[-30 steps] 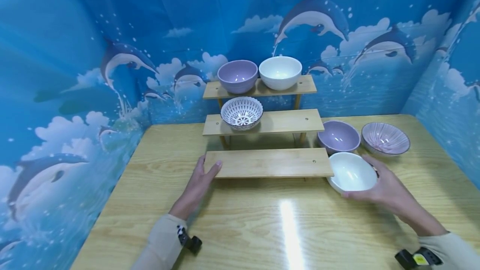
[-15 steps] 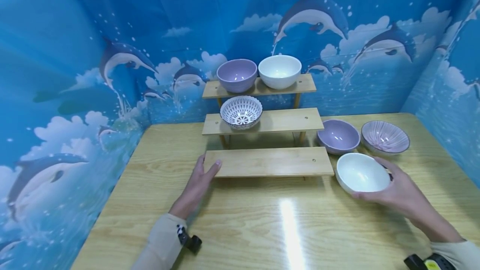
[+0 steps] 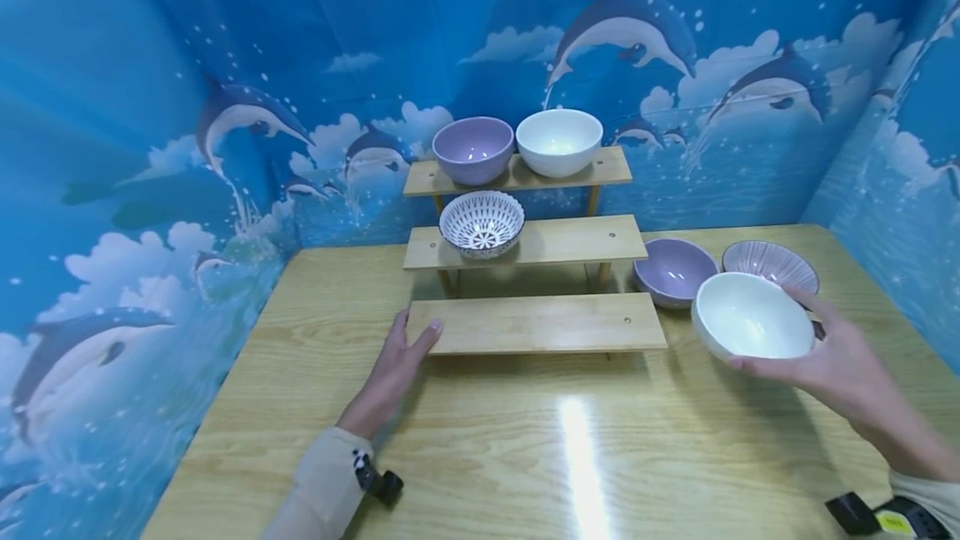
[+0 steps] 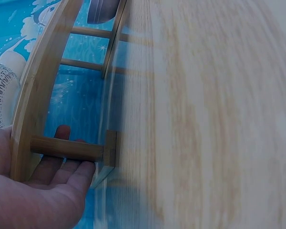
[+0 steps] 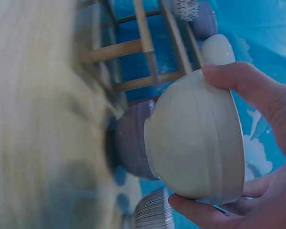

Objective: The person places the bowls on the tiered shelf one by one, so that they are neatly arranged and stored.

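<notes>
White and glossy, the lifted bowl (image 3: 752, 319) had moved toward two o'clock, away from the lowest shelf (image 3: 536, 324), above the surface (image 3: 660, 465), likely mid-carry. The right hand (image 3: 851, 365), its grip half-spread, pinched it. At ten sat the lower purple bowl (image 3: 673, 275), at one the striped bowl (image 3: 780, 262); at nine, the left hand (image 3: 393, 369) clasped the lowest shelf's far end.

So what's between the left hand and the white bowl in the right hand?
The lowest wooden shelf, then a strip of bare table, in the head view.
</notes>
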Demonstrator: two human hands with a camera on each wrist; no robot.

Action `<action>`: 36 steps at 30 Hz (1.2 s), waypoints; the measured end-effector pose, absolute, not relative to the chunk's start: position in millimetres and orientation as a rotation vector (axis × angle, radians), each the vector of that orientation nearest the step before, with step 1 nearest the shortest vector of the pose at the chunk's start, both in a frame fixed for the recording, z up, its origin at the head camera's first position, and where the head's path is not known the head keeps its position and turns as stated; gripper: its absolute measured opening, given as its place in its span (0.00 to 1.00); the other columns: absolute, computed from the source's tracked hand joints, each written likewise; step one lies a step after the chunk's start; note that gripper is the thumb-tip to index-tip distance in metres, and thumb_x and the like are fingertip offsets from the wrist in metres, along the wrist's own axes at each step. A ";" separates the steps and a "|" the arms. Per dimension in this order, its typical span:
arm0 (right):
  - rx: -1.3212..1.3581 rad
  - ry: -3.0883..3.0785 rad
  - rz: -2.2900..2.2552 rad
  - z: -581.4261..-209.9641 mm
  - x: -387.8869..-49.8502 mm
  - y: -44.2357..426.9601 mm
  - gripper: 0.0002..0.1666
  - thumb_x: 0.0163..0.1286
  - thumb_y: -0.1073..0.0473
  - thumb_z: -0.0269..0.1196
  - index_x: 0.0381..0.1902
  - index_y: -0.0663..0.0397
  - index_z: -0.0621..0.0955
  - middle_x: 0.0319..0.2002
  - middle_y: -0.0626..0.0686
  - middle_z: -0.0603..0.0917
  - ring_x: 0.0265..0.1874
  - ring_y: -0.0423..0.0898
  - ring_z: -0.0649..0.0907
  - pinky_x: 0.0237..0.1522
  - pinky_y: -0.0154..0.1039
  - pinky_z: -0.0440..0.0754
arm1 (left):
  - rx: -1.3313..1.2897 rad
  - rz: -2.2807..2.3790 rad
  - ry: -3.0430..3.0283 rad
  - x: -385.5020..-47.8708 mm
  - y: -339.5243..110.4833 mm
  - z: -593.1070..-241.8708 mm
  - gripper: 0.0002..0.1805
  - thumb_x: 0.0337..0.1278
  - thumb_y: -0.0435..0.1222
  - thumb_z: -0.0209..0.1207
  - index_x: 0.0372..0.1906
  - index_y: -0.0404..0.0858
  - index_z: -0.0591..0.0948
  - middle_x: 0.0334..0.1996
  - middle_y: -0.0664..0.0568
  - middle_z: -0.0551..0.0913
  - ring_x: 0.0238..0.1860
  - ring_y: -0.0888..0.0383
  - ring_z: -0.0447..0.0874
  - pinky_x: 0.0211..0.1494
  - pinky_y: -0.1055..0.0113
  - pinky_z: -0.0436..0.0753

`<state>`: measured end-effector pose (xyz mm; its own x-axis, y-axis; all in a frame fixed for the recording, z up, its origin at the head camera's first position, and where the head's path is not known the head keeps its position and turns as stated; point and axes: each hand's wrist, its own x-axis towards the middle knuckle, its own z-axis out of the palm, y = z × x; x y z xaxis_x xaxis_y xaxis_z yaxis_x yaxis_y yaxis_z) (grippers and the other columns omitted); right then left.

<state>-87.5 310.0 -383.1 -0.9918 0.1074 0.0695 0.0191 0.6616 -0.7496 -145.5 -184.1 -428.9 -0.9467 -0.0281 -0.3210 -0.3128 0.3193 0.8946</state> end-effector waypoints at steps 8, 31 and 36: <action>-0.051 -2.753 1.206 -356.7 -102.7 296.2 0.71 0.47 0.52 0.84 0.81 0.56 0.55 0.65 0.76 0.65 0.53 0.73 0.70 0.27 0.30 0.76 | -0.329 1.664 2.344 -146.3 -183.4 -428.2 0.60 0.59 0.70 0.56 0.83 0.46 0.40 0.82 0.44 0.35 0.80 0.40 0.32 0.78 0.37 0.40; 0.148 -2.919 1.199 -294.7 -167.2 214.0 0.77 0.48 0.37 0.81 0.81 0.60 0.48 0.72 0.73 0.62 0.62 0.71 0.72 0.53 0.67 0.79 | -0.321 1.661 2.352 -146.8 -183.6 -428.3 0.58 0.61 0.68 0.55 0.83 0.47 0.40 0.82 0.45 0.36 0.81 0.41 0.33 0.78 0.38 0.40; 0.171 -2.929 1.233 -291.5 -180.2 195.0 0.78 0.45 0.37 0.82 0.81 0.59 0.50 0.73 0.70 0.62 0.64 0.68 0.71 0.57 0.67 0.77 | -0.311 1.662 2.361 -145.4 -183.7 -428.8 0.58 0.62 0.68 0.55 0.83 0.45 0.40 0.82 0.44 0.36 0.80 0.40 0.34 0.78 0.38 0.41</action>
